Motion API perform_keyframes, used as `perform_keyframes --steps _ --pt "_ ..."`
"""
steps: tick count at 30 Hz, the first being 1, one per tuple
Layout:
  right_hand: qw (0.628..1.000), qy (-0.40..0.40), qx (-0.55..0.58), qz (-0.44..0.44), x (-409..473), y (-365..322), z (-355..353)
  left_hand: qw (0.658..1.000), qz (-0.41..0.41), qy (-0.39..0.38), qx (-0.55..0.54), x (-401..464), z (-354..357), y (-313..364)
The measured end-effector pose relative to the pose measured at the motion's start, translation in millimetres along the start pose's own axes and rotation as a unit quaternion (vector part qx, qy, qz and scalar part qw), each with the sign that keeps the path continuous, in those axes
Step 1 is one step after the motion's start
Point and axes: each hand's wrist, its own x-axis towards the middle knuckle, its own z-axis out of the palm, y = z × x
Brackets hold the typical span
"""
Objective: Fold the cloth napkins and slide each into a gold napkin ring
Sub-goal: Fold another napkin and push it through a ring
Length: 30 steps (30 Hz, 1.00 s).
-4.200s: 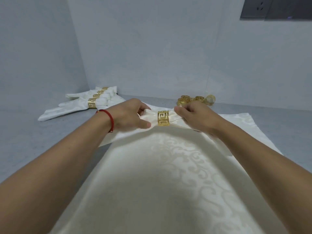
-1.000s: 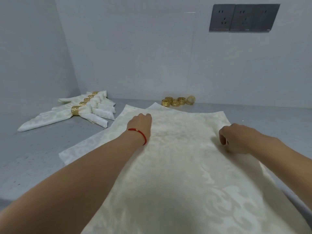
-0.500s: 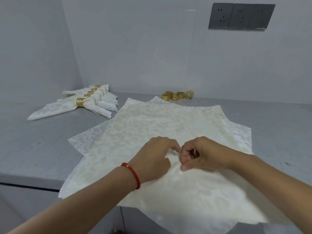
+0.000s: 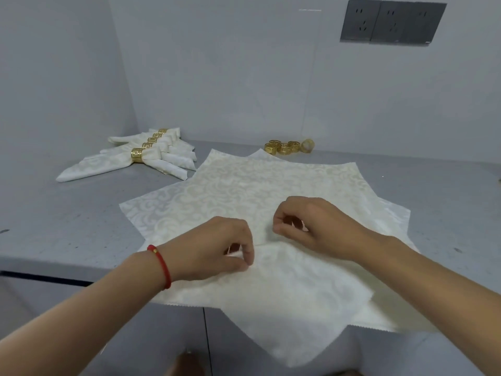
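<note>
A stack of flat cream napkins (image 4: 244,185) with a swirl pattern lies spread on the grey counter (image 4: 67,221), its near corners hanging over the front edge. My left hand (image 4: 217,248), a red cord on its wrist, pinches the top napkin's cloth near the middle. Slightly farther back and to the right, my right hand (image 4: 311,226) pinches the same cloth. Several loose gold napkin rings (image 4: 284,147) sit at the back by the wall. A pile of finished napkins (image 4: 151,156), each in a gold ring, lies at the back left.
White walls close the counter at the back and left. A grey socket panel (image 4: 390,21) hangs on the back wall at upper right. Below the counter's front edge are grey cabinet fronts (image 4: 162,335).
The ringed napkin from four seconds ago has joined the pile at the left. Both hands came from the napkin's far part to its middle; since half a second ago they have drawn slightly apart, pinching cloth.
</note>
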Motion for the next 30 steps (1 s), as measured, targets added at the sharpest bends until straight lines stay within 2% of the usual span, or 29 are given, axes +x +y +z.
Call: perform_keyframes --steps 2,5,7,11,15,19,21,24,25,28,30 --pt "0.997 0.022 -0.028 -0.072 -17 -12 -9 1.000 -0.009 0.001 -0.009 -2 -1 -6" --pt "0.986 -0.087 -0.093 -0.111 -40 -22 -8 0.999 -0.035 0.015 -0.030 -1 -2 -12" --pt "0.984 -0.122 -0.086 -0.100 -48 -22 3 0.997 -0.050 0.015 -0.052 1 -2 -14" --pt "0.991 -0.110 0.067 -0.046 -43 -16 11 0.999 -0.033 -0.009 -0.038 2 -3 -15" --pt "0.984 -0.127 0.117 -0.031 -33 -17 6 0.997 -0.034 -0.051 -0.050 -2 -7 -15" --pt "0.976 -0.054 0.197 0.077 -19 -12 -1 0.974 -0.094 -0.034 -0.201 -10 -23 -9" --pt "0.962 -0.029 0.230 0.143 -10 -6 -5 0.973 -0.108 -0.016 -0.204 -9 -31 -12" --pt "0.936 -0.024 0.276 0.216 -2 3 -8 0.989 -0.139 0.039 -0.017 0 -29 -24" --pt "0.934 -0.033 0.278 0.223 -3 6 -9 0.986 -0.146 0.075 -0.008 7 -25 -29" --pt "0.950 -0.068 0.242 0.185 -10 12 -17 0.963 -0.172 0.172 -0.115 20 -18 -33" --pt "0.963 -0.115 0.180 0.162 -16 16 -22 0.948 -0.192 0.190 -0.169 25 -16 -32"
